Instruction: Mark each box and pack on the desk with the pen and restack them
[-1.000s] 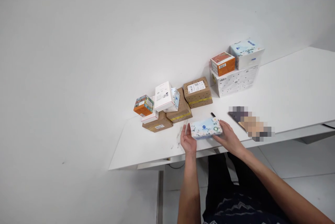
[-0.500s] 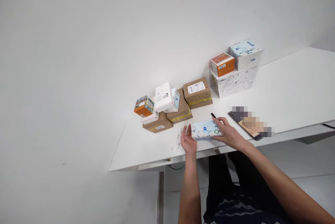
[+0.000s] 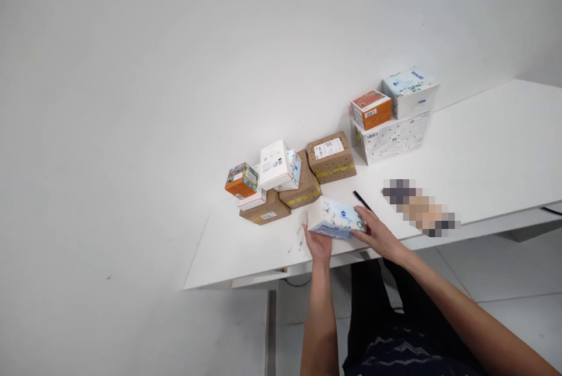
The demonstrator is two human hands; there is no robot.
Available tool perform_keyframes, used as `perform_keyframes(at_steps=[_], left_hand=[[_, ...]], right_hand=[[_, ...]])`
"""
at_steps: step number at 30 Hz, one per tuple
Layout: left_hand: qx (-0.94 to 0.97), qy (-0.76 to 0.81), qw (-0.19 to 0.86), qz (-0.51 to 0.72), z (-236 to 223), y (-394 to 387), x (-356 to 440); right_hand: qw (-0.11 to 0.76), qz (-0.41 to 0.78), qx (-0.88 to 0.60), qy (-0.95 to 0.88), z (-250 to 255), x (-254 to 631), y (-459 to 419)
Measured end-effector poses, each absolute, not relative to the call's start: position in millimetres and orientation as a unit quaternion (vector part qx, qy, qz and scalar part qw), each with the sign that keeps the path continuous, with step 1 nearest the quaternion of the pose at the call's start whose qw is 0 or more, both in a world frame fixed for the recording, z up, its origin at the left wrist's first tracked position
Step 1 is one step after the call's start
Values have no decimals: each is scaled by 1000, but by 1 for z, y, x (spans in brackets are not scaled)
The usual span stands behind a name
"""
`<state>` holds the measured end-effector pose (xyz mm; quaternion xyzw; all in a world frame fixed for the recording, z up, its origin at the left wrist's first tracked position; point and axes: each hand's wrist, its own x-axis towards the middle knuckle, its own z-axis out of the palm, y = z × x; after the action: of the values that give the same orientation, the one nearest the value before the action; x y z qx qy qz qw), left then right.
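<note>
A light blue patterned tissue pack (image 3: 334, 217) is lifted and tilted near the front edge of the white table (image 3: 483, 153). My left hand (image 3: 317, 243) grips its near left end from below. My right hand (image 3: 376, 233) holds its right end, fingers wrapped on the side. Just beyond the pack lie several boxes: a brown carton with yellow tape (image 3: 302, 185), another brown carton with a label (image 3: 331, 156), a white box (image 3: 274, 164) and an orange box (image 3: 241, 180).
A black pen (image 3: 362, 200) lies on the table right of the pack. A blurred dark object (image 3: 417, 206) lies further right. At the back right a white dotted box (image 3: 390, 136) carries an orange box (image 3: 371, 109) and a tissue pack (image 3: 410, 91). A wall rises behind.
The tissue pack has shifted left and tipped up off the table. My left hand, open beside it before, now grips its end. The pen is uncovered.
</note>
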<state>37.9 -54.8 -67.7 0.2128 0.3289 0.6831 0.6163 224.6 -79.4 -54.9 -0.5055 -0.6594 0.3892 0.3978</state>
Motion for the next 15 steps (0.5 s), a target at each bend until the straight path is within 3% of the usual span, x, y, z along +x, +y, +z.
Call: perform_keyframes(at_steps=[8, 15], left_hand=[[359, 353, 558, 659, -75, -56, 47], [515, 443, 497, 540, -78, -65, 59]], right_hand=[[336, 344, -538, -693, -65, 228, -75], [246, 256, -592, -723, -48, 252, -74]])
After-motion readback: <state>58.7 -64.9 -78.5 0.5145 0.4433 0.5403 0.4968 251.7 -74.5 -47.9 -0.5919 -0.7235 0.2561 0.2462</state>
